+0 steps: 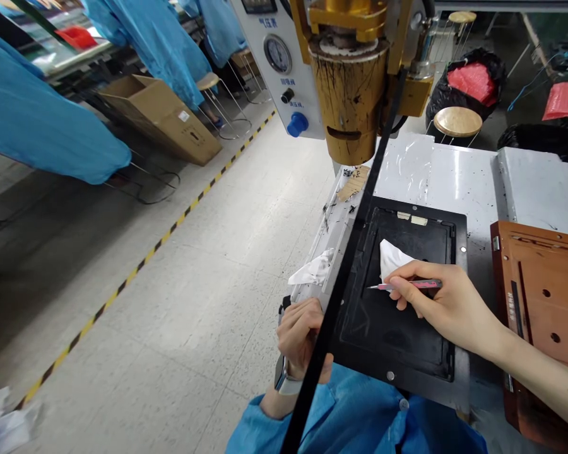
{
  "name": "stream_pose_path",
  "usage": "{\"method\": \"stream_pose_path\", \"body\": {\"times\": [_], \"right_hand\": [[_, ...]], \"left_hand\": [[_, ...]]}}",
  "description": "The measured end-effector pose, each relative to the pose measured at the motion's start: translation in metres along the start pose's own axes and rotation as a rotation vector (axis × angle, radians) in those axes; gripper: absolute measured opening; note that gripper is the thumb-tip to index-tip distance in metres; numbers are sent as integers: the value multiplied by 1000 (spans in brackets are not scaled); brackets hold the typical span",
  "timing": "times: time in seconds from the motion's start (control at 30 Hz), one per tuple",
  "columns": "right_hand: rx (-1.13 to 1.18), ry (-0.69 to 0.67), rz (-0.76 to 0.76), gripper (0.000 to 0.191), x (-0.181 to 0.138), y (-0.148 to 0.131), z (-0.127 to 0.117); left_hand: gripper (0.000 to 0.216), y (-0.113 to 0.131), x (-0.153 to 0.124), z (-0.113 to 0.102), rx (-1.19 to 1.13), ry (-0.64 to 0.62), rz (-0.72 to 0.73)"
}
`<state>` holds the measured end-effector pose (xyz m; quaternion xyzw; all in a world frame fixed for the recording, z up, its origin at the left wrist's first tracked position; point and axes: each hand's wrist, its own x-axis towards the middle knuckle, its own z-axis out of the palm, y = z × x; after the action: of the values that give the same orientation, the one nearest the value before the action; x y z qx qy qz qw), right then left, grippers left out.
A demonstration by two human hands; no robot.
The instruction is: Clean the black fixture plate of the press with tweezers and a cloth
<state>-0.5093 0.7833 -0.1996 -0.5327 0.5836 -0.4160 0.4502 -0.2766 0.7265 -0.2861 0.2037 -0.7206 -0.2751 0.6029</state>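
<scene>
Black and flat, the fixture plate point(397, 328) lies on the white machine table point(454, 176), with its near edge reaching out over the person's blue-sleeved lap. The right hand point(447, 302) rests on the plate's recessed middle, fingers pinched together around a pink-handled tool point(409, 285) whose thin metal tip points left, just beside a folded white cloth point(390, 257) that lies in the recess under the fingertips. The left hand point(300, 337) is curled closed at the plate's left near corner, beside a long black strap point(341, 277) that runs slantwise from the machine down past the wrist; I cannot tell whether the fingers grip the strap or the plate's edge. A watch point(280, 377) shows on that wrist. Another crumpled white rag point(312, 270) sits on the table's left rim. Above hangs a brass-coloured press head point(350, 107), streaked with dark drips, next to a white control panel with a gauge point(278, 53) and a blue knob point(297, 124). A brown board point(544, 296) with holes lies to the right of the plate. Off to the left, people in blue coats point(38, 120) stand near a cardboard box point(163, 116).
</scene>
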Motion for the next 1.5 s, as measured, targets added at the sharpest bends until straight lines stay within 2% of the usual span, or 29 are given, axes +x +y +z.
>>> {"method": "stream_pose_path", "body": {"times": [0.3,0.53,0.8,0.97,1.13,1.3,1.5], "right_hand": [[-45,11,-88,13,15,-1,13],[-69,-1,-194,30,18,9,17],[-12,-85,-179,26,20,6,16],[-11,9,-161,27,19,10,17],[1,-35,-160,25,19,10,17],[22,3,-160,26,19,11,17],[3,-30,-165,26,20,10,18]], "left_hand": [[51,1,-4,-3,45,-11,-25],[49,0,-2,-3,28,-22,1],[44,1,-1,-4,32,-30,8],[45,1,1,-3,38,-22,12],[43,1,2,-2,34,-23,11],[44,-1,-5,-3,38,-6,0],[49,0,-7,-2,78,9,-20]]}}
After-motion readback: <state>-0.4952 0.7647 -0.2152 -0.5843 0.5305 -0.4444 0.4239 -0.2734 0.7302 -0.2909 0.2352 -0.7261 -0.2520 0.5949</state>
